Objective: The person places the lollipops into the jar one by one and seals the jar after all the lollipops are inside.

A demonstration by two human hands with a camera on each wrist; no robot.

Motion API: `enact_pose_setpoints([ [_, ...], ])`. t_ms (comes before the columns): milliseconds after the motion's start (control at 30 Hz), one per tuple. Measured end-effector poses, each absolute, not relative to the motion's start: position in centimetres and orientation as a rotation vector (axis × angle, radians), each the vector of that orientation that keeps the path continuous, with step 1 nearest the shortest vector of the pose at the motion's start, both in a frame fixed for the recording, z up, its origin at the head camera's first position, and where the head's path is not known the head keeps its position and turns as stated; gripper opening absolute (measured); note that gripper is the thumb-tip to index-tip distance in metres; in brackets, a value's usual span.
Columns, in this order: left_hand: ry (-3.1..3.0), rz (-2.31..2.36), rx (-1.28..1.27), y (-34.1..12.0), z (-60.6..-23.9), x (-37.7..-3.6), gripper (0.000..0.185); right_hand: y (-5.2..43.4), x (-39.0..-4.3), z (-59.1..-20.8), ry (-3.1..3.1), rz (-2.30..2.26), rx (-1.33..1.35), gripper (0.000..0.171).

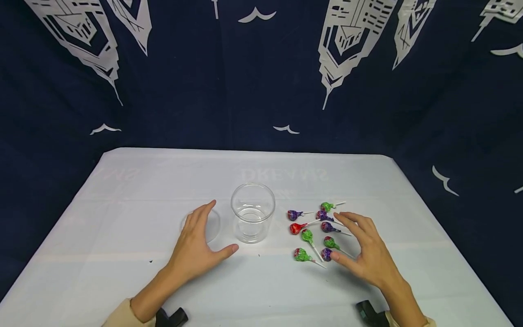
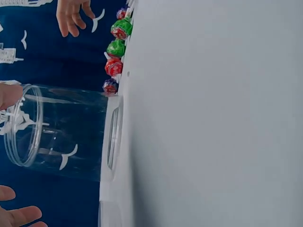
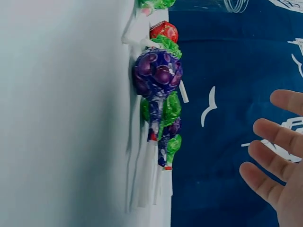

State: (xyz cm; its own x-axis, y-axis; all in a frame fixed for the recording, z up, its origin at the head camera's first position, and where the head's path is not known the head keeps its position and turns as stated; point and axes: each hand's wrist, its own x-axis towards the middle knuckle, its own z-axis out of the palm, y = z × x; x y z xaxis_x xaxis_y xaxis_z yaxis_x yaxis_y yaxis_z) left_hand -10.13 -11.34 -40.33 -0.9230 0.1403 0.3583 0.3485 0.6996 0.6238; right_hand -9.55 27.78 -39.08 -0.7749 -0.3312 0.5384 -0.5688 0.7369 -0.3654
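A clear open-topped jar (image 1: 252, 213) stands upright mid-table. To its left my left hand (image 1: 200, 243) hovers with fingers spread, thumb toward the jar, holding nothing. A clear round lid (image 1: 213, 226) lies partly hidden behind that hand. Several wrapped lollipops lie loosely grouped right of the jar: a red one (image 1: 296, 228), green ones such as this green lollipop (image 1: 301, 255), and purple ones such as this purple lollipop (image 3: 158, 73). My right hand (image 1: 369, 250) is over the group's right side, fingers apart and empty, its thumb overlapping the nearest purple lollipop in the head view.
Everything lies on a white-covered table (image 1: 122, 218). Behind it hangs a dark blue cloth (image 1: 184, 91) printed with white buildings and birds. Black wrist straps (image 1: 171, 317) and beige sleeves (image 1: 126, 313) show at the near edge.
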Motion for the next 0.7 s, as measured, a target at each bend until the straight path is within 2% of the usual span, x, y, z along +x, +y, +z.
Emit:
enact_pose_setpoints([
  [700,-2.595,-1.382,-0.394,-9.4,-40.9,-12.5,0.109,28.2,-10.4,-40.5,-2.363,0.839,0.732,0.06],
])
